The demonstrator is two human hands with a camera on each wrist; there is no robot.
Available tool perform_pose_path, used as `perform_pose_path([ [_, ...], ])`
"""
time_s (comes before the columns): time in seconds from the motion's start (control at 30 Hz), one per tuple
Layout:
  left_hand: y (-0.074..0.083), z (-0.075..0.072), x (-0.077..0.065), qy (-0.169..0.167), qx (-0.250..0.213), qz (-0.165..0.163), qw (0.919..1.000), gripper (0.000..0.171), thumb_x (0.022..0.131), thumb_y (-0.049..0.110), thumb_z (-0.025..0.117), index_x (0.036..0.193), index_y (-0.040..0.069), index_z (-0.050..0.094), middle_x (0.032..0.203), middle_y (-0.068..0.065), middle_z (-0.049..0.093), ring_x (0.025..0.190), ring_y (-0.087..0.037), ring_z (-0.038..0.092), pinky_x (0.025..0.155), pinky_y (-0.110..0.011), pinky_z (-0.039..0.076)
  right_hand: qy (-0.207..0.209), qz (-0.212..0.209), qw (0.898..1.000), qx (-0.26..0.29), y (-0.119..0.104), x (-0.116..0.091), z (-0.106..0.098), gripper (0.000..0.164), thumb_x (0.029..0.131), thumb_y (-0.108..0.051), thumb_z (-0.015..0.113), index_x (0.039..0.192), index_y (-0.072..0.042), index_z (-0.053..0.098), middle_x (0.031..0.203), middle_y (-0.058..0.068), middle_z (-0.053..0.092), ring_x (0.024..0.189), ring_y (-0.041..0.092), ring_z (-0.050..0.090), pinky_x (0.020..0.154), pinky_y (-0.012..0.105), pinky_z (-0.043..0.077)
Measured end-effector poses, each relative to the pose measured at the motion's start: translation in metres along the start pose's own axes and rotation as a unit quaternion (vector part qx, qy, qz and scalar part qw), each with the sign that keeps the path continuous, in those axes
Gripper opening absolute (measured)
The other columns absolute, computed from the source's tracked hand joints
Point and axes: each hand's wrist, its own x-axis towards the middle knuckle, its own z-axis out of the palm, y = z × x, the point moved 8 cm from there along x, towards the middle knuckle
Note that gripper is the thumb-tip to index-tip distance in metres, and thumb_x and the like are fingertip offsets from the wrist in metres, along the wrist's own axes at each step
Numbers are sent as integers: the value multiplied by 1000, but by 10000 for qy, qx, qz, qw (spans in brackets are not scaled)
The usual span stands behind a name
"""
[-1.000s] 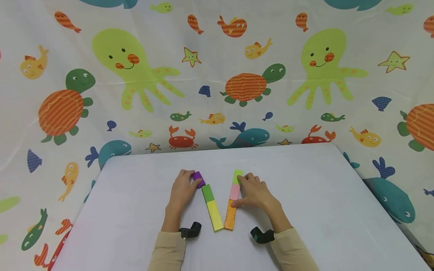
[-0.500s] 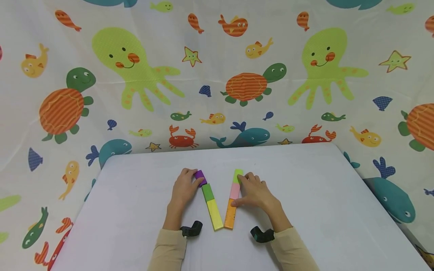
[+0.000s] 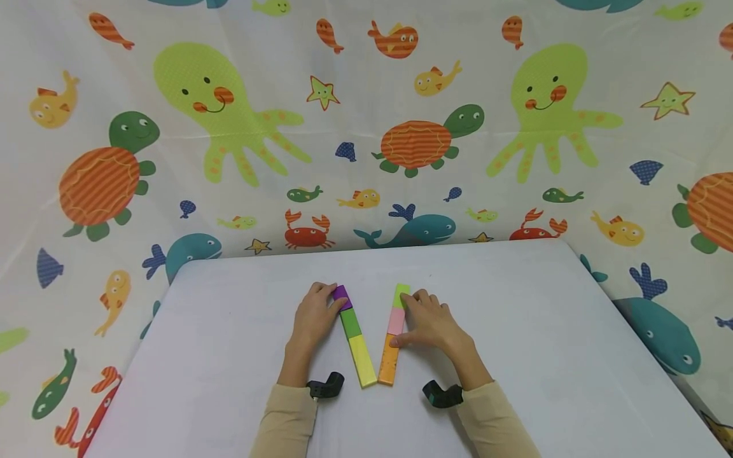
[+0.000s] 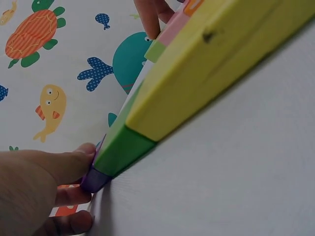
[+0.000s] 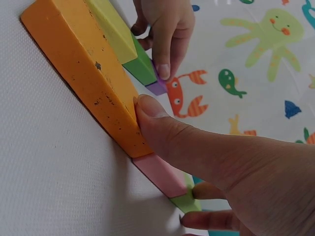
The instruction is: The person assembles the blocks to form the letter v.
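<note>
My left hand [image 3: 313,318] pinches a small purple block [image 3: 342,297] between thumb and fingers. That block meets the far end of a green block [image 3: 351,322], and a longer yellow block [image 3: 363,361] continues the line nearer to me. To the right, an orange block [image 3: 387,366], a pink block [image 3: 396,320] and a lime block [image 3: 401,292] form a second slanted line. My right hand [image 3: 432,323] lies along it, thumb touching the orange block and fingertips at the lime one. In the right wrist view, dark specks mark the orange block [image 5: 93,73].
A white table [image 3: 229,331] carries the blocks, whose two lines nearly touch at the near end. Behind it hangs a cloth [image 3: 355,57] printed with sea animals. Black wrist cameras [image 3: 326,385] sit on both wrists.
My left hand has moved the purple block slightly right, and it now lines up with the green block. My right hand has stayed in place.
</note>
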Motion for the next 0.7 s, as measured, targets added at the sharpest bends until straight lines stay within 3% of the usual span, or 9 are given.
perform_pose_path([
  [0.7, 7, 0, -6, -2, 146, 205, 9997, 49, 94, 31, 69, 136, 6, 62, 126, -14, 63, 119, -31, 63, 103, -47, 50, -23, -29, 10000, 77, 1, -2, 0, 104, 65, -59, 87, 149, -12, 47, 141, 17, 49, 126, 36, 47, 110, 66, 34],
])
